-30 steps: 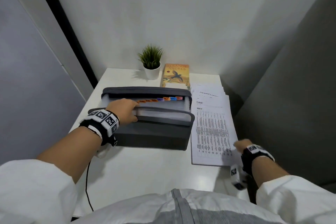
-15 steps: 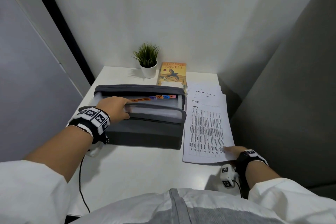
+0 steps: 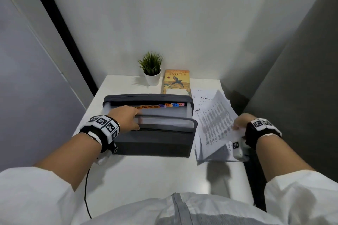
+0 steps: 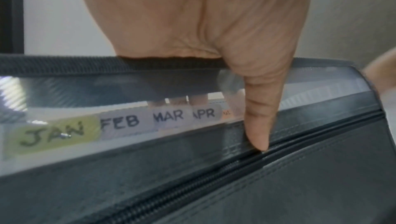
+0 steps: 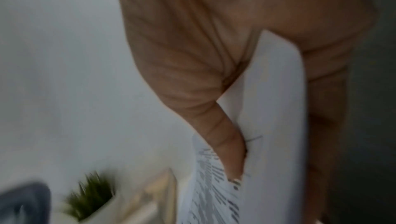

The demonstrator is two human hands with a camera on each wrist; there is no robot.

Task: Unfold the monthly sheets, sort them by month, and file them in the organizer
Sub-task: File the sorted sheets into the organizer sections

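Observation:
The grey accordion organizer stands open on the table, with month tabs along its top. My left hand grips its front section. The fingers reach down inside behind the clear front panel, and the thumb presses the outside by the zipper, right of the JAN to APR tabs. To the right, my right hand pinches the near edge of a printed sheet and holds it tilted up off the paper stack. Thumb lies on the sheet.
A small potted plant and an orange book sit at the back of the white table. Walls close in on both sides. The stack reaches the table's right edge. A black cable hangs at the front left.
My right hand has taken hold of the top sheet's near edge and lifted it up and leftward off the stack. The left hand stays in the organizer.

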